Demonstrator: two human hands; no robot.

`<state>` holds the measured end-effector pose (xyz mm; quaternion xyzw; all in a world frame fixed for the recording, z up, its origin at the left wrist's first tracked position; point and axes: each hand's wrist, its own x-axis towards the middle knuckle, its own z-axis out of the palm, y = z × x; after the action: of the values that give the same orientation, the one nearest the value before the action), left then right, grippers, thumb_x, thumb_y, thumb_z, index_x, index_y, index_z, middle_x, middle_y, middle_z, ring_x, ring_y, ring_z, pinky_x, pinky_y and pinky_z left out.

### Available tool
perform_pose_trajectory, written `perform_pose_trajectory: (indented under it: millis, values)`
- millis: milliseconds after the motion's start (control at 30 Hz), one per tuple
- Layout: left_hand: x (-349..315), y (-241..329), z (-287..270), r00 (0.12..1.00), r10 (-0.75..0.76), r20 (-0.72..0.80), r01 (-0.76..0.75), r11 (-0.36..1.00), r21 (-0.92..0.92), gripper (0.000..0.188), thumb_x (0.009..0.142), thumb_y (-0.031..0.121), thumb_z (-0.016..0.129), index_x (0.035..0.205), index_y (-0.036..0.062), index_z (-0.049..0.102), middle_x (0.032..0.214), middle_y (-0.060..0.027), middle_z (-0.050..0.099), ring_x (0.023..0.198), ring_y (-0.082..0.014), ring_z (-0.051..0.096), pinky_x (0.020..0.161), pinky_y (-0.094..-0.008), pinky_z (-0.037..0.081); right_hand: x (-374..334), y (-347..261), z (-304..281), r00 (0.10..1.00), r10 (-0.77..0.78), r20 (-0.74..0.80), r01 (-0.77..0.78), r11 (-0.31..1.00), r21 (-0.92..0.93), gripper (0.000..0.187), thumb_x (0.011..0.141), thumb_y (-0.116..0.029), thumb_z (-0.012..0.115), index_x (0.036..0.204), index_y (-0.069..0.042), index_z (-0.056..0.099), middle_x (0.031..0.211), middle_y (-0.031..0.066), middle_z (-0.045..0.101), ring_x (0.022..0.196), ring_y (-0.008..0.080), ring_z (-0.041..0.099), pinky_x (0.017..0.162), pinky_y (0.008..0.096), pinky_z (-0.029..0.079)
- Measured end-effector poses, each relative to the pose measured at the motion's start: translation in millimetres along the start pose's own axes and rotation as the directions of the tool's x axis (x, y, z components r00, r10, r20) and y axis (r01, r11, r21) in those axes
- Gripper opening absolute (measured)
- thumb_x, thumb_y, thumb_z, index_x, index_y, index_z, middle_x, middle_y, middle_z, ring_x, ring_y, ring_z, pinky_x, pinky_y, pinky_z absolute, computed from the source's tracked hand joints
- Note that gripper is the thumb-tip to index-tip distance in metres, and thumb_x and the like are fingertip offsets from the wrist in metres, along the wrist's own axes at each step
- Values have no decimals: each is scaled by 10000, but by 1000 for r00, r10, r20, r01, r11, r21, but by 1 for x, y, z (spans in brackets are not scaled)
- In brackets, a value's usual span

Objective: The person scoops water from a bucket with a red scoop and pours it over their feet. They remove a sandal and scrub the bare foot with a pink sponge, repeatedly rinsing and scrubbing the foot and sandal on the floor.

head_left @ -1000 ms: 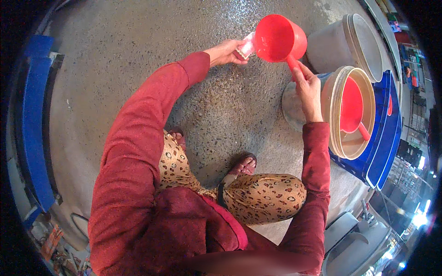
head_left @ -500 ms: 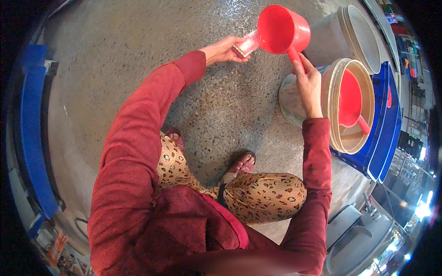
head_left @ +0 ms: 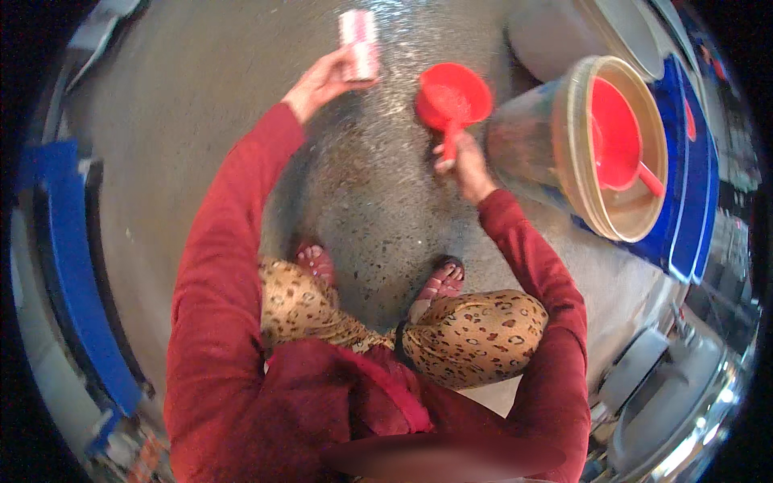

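Observation:
My left hand (head_left: pixel 326 79) is closed around the lower end of a pink-and-white scrub brush (head_left: pixel 359 44), a small block blurred by motion, held out over the wet floor. To its right, my right hand (head_left: pixel 465 163) grips the handle of a red plastic dipper (head_left: pixel 455 94). The dipper's round bowl points away from me, and its inside shows. Close by on the right is a bucket (head_left: pixel 592 153) with a cream rim, and a second red dipper (head_left: pixel 617 133) sits inside it.
A larger grey bucket (head_left: pixel 555 36) stands beyond the cream-rimmed one. Blue crates (head_left: pixel 692 161) line the right side. At far left runs a blue beam (head_left: pixel 76 266). Grey plastic items (head_left: pixel 668 394) lie at lower right. My sandalled feet are on the wet speckled floor (head_left: pixel 362 201).
My left hand has swung the brush away to the left and outward. My right hand has lowered the dipper toward me and leftward, so the two are now well apart.

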<state>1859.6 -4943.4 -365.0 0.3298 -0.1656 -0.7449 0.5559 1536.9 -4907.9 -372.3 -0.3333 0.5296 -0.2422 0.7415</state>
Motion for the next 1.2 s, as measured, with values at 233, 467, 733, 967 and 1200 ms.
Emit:
perform_pose_trajectory:
  millis: [233, 467, 733, 967, 1200]
  values:
    - [-4, -2, -20, 995, -98, 3, 98, 994, -44, 533, 768, 139, 551, 1257, -19, 408, 1095, -179, 558, 967, -281, 584, 861, -436, 497, -100, -93, 14, 772, -156, 616, 634, 265, -727, 420, 864, -230, 551, 1240, -44, 534, 895, 246, 621, 778, 256, 647, 720, 375, 509]
    - [27, -31, 1, 922, -247, 300, 326, 910, -255, 525, 892, 376, 548, 1231, -11, 443, 908, -108, 548, 746, -173, 538, 640, -305, 478, -160, -285, -160, 665, -735, 132, -179, -329, -927, 584, 799, -485, 649, 1165, -34, 584, 1077, 148, 648, 972, 285, 608, 841, 363, 444]
    - [22, -19, 25, 986, -153, 66, 133, 962, 237, 577, 831, 261, 548, 1325, 11, 387, 1119, -155, 598, 932, -247, 636, 818, -396, 545, -150, -304, -243, 849, -485, -210, -345, -208, -915, 399, 793, -387, 579, 828, -1, 675, 752, 171, 667, 706, 346, 654, 631, 446, 485]
    - [46, 28, 73, 987, -12, -163, 124, 703, 700, 376, 849, 406, 628, 994, 59, 605, 825, -41, 652, 678, -149, 633, 584, -309, 525, -192, -256, -194, 772, -627, 103, -402, -607, -686, 221, 834, -259, 579, 863, -40, 597, 849, 168, 652, 804, 365, 644, 717, 485, 515]
    - [123, 97, 99, 849, -528, -4, 459, 734, 501, 212, 945, 225, 472, 889, 68, 603, 727, -37, 633, 691, -156, 617, 618, -288, 515, -195, -274, -235, 903, -396, -169, -98, 193, -976, 388, 781, -262, 701, 1042, 18, 635, 649, 18, 576, 464, 67, 472, 386, 238, 339]
